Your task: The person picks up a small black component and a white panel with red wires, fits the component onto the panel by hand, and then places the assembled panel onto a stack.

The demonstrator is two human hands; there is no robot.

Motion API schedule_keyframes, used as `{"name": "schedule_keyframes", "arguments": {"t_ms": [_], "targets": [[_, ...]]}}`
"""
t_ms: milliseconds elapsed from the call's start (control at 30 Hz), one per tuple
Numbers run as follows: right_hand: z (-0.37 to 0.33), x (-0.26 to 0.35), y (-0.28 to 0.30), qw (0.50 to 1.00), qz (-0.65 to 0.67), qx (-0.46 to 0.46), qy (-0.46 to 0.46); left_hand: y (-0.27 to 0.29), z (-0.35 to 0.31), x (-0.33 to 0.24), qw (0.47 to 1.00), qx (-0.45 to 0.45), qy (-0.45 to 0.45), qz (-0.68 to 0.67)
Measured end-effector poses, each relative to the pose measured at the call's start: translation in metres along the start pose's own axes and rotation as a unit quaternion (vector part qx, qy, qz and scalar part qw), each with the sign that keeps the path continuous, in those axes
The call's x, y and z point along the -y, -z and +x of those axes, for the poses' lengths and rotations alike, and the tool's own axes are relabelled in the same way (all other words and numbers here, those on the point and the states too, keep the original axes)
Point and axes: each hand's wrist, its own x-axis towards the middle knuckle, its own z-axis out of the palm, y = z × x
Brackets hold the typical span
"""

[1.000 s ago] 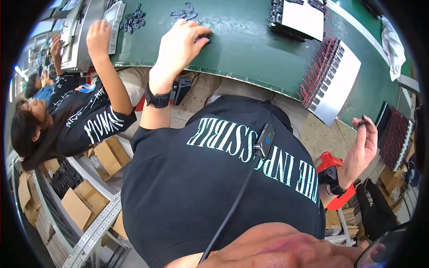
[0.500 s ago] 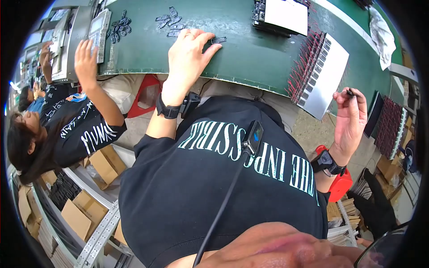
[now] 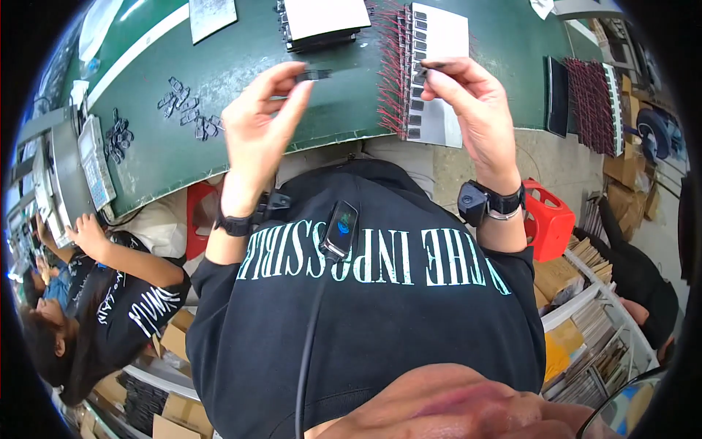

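Note:
My left hand [image 3: 265, 121] is raised above the green table, thumb and fingers pinching a small black plastic part [image 3: 314, 74] that is slightly blurred. Opposite it, my right hand [image 3: 479, 110] pinches a small dark piece [image 3: 431, 67], mostly hidden by the fingertips. Behind the right fingertips lies a white panel [image 3: 442, 124] with a row of black rectangular units along one edge and thin red wires [image 3: 391, 80] sticking out from them. Loose black plastic parts [image 3: 194, 117] lie in a group left of my left hand.
A stack of black units topped by a white sheet [image 3: 325, 18] stands at the far middle. More black parts [image 3: 117, 137] lie near a grey keypad device [image 3: 95, 161]. At the right are a red-wired panel [image 3: 591, 102] and a red stool [image 3: 548, 219]. A co-worker [image 3: 110, 293] sits at the left.
The view has shifted. My left hand has lifted a black plastic part off the table. My right hand has come inward over the white panel, still pinching its dark piece.

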Motion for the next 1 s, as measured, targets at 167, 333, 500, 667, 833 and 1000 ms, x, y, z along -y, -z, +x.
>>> {"name": "schedule_keyframes", "arguments": {"t_ms": [167, 333, 500, 667, 833, 1000], "targets": [[-0.008, -0.008, -0.005, 0.999, 0.037, 0.008, -0.02, -0.045, 0.005, -0.018, 0.981, 0.093, 0.05, -0.163], [-0.013, -0.009, 0.011, 0.997, 0.057, -0.005, -0.048, -0.064, 0.006, -0.028, 0.964, 0.117, 0.075, -0.226], [-0.014, -0.009, 0.015, 0.991, 0.115, 0.006, -0.063, -0.064, 0.007, -0.03, 0.969, 0.137, 0.07, -0.192], [-0.012, -0.009, 0.006, 0.999, 0.034, 0.006, -0.006, -0.068, 0.004, -0.028, 0.97, 0.124, 0.075, -0.197], [-0.01, -0.013, 0.001, 1.0, -0.013, -0.007, 0.009, -0.073, 0.002, -0.028, 0.97, 0.125, 0.064, -0.197], [-0.007, -0.018, -0.001, 1.0, -0.022, -0.013, 0.018, -0.074, 0.0, -0.028, 0.97, 0.135, 0.062, -0.194]]}}
